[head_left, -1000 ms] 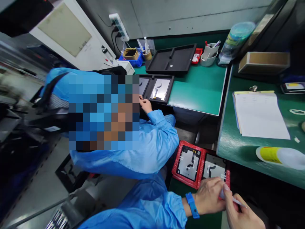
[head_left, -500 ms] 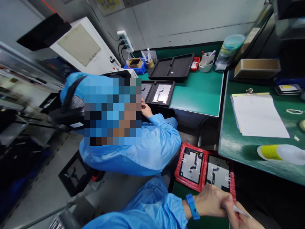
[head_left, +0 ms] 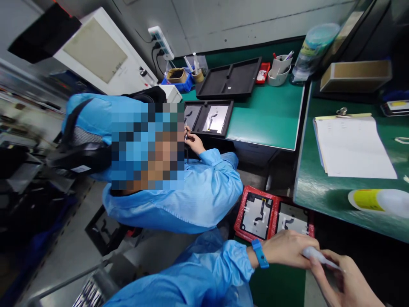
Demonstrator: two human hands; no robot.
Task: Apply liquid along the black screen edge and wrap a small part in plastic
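Right hand pinches tube by red tray's near right corner; left hand: hold unclear; stray squeeze could drip on panel.

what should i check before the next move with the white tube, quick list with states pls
1. Right grip on the white tube: ok, thumb and finger at it.
2. Left grip on the tube: cannot tell, its fingers are hidden.
3. Tube tip open or sealed: cannot tell, too small.
4. Left panel in its red tray compartment: ok.
5. Right panel fully visible: not ok, the left grip covers its near part.
6. Co-worker's hand away from the red tray: ok, it is by the black tray.
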